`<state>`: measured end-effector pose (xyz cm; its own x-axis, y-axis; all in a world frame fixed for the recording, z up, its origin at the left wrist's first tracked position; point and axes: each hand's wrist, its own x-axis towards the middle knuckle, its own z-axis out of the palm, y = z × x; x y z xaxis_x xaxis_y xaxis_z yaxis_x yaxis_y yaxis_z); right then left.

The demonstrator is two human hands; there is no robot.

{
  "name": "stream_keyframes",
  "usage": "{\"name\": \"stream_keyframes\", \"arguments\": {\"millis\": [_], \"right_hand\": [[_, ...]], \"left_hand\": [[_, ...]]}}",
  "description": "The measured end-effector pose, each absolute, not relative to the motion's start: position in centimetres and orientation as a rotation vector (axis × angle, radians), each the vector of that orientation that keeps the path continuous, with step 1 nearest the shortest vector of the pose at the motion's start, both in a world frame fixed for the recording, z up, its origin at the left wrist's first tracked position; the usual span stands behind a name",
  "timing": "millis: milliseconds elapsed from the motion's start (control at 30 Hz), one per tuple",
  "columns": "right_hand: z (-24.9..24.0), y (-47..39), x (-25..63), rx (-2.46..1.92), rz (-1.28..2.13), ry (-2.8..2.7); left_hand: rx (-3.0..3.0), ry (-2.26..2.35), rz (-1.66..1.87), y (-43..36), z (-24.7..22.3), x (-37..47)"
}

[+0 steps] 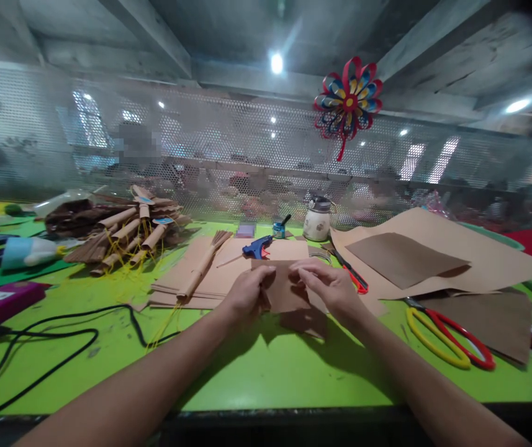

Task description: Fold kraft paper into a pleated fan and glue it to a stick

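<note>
Brown, creased paper (287,288) sits pinched between left fingers (268,273) and right fingers (300,270); bare green table (293,379) lies nearer.

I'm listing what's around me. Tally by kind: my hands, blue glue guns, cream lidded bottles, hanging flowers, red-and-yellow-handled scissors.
Left hand and right hand: 2
Blue glue gun: 1
Cream lidded bottle: 1
Hanging flower: 1
Red-and-yellow-handled scissors: 1
Total: 6

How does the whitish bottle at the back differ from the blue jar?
The bottle is taller and wider than the jar. The bottle is whitish with a grey lid; the jar is blue with a dark stick poking up. Both stand upright on the green table.
</note>
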<state>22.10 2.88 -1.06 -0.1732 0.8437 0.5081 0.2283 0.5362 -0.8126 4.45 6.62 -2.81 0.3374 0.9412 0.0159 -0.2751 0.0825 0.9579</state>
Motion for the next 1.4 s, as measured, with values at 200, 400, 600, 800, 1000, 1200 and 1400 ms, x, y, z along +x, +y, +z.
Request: {"name": "stream_keyframes", "arguments": {"millis": [200,400,600,800,1000,1200,1400], "right_hand": [[-2.2,4.6,22.8,-1.104,0.818,-1.434],[-2.4,4.5,22.9,-1.023,0.975,-1.365],[-2.0,4.3,23.1,-1.017,1.025,-1.394],[-2.3,4.1,22.7,-0.960,1.206,-1.321],[-2.3,4.2,22.7,-0.916,1.224,-1.209],[-2.0,4.2,22.6,-0.964,1.215,-1.183],[-2.0,4.2,22.5,-0.990,1.207,-1.187]], "left_hand": [[0.940,0.741,0.995,6.2,-2.6,4.7],[1.033,0.682,0.878,5.8,-2.0,4.3],[1.178,0.737,0.927,6.8,-2.2,3.6],[1.244,0.750,0.946,6.7,-2.3,3.9],[1.144,0.682,0.951,6.4,-2.3,4.2],[1.119,0.695,0.958,6.5,-2.5,4.3],[1.087,0.744,0.996,6.0,-2.0,4.4]]}}
